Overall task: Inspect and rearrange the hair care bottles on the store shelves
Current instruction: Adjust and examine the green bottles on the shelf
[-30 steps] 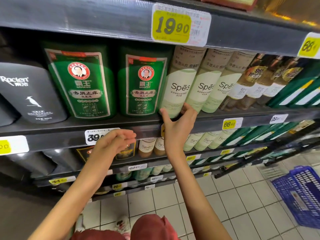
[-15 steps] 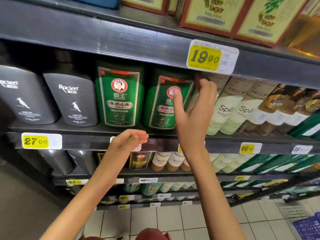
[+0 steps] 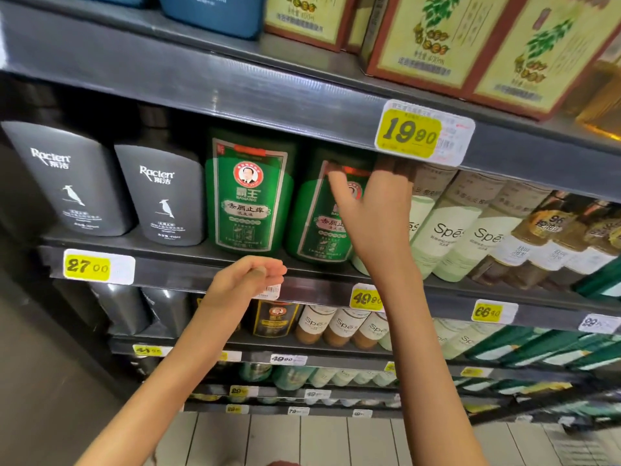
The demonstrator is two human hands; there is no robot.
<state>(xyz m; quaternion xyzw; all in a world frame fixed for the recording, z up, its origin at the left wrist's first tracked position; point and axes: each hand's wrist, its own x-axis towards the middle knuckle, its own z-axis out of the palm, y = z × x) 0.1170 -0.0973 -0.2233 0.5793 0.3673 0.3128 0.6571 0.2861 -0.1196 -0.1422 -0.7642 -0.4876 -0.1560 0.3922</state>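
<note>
View: head cam, angled up at the shelf bays.
Item: right green bottle (image 3: 316, 230), on shelf (image 3: 168, 264) btwn left green bottle (image 3: 248, 196) and pale Spēs bottles (image 3: 447, 230).
Axis: long axis near vertical, cap end leaning right twd the Spēs row; label faces the aisle. Left green bottle stands straight.
R hand: right hand (image 3: 373, 213) grips the item's upper part; thumb (image 3: 336, 183) on the label face, fingers (image 3: 393, 176) spread round the far shoulder, tips blurred.
Why held so: prob. a high grip to tip or square up the bottle w/o lifting it.
L hand: left hand (image 3: 245, 280) loosely curled, holds nothing, at the shelf lip; contact w/ lip unclear.
Why there: prob. waiting to steady the base.
Neighbours: dark grey bottles (image 3: 67, 179) further left, upright.
</note>
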